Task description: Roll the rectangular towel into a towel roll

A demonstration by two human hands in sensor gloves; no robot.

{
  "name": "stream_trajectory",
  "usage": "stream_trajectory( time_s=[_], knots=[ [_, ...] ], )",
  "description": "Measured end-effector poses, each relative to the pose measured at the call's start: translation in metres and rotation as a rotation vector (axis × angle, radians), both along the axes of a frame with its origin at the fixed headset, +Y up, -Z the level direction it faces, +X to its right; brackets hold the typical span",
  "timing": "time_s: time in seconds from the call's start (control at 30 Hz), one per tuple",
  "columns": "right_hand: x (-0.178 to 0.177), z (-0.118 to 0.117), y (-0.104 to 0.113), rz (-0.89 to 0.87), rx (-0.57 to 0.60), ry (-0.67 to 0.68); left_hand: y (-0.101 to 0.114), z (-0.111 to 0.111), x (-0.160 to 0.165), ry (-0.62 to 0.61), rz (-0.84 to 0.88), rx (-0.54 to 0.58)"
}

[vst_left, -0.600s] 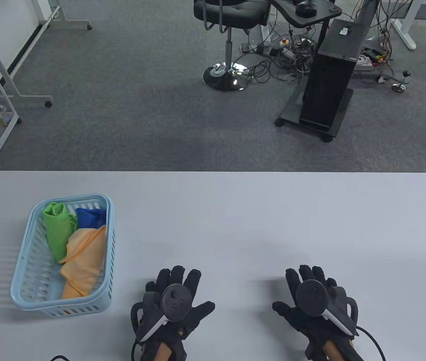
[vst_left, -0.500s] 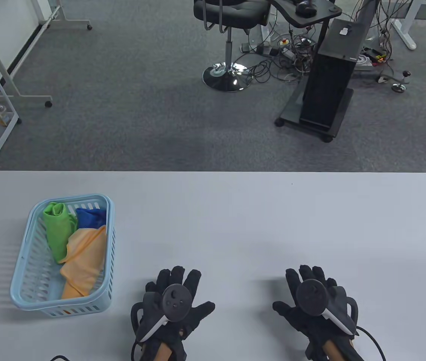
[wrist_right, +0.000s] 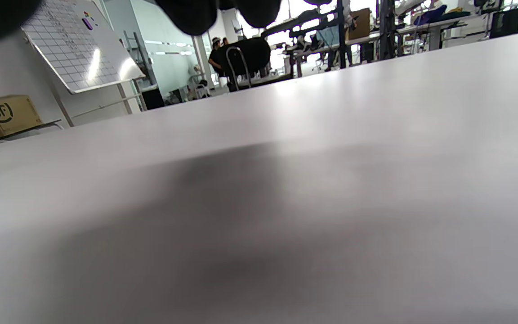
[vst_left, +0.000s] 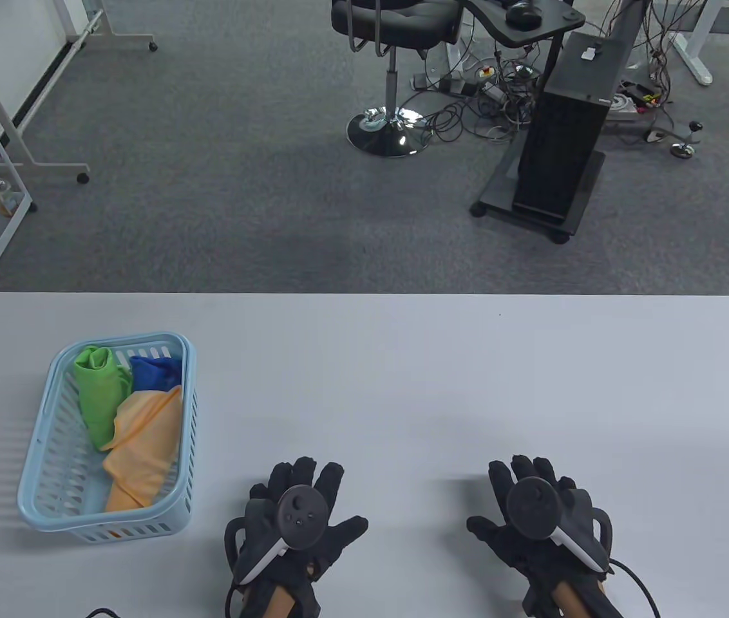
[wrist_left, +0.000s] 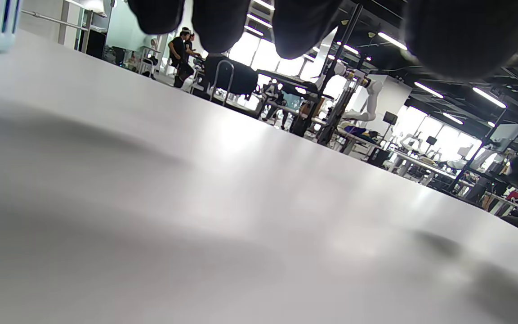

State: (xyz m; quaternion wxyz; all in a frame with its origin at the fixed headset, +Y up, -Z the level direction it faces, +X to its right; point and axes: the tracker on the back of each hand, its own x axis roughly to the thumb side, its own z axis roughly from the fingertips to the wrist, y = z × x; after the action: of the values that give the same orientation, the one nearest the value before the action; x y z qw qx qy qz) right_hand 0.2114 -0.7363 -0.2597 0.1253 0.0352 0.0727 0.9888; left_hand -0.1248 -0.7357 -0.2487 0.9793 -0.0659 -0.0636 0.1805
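Towels sit bunched in a pale blue slotted basket [vst_left: 187, 412] at the desk's [vst_left: 442, 380] left side: an orange towel [vst_left: 142, 450] on top with its long axis running from the near left corner toward the far right, a green towel [vst_left: 97, 393] rolled beside it along the left wall, and a blue towel [vst_left: 155, 372] crumpled at the far end. None is spread out, so which is the rectangular one cannot be told. The left hand [vst_left: 297, 521] lies flat near the desk's front edge, fingers spread, holding nothing, just right of the basket. The right hand [vst_left: 541, 518] rests likewise, palm down and splayed, well apart from it. Broad bare desk surface stretches beyond and between both hands to the far edge.
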Motion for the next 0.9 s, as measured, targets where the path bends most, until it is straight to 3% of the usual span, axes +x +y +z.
stream_trajectory(
  time_s=[0.63,0.9],
  knots=[
    [-0.0013,-0.0004,-0.0015,0.004,-0.018,0.003,0.0005,-0.0004,0.0001,0.001,0.018,0.007],
    [-0.0021,-0.0015,-0.0031,-0.014,-0.043,0.003,0.0093,0.0030,-0.0011,0.028,0.054,0.105]
  ],
)
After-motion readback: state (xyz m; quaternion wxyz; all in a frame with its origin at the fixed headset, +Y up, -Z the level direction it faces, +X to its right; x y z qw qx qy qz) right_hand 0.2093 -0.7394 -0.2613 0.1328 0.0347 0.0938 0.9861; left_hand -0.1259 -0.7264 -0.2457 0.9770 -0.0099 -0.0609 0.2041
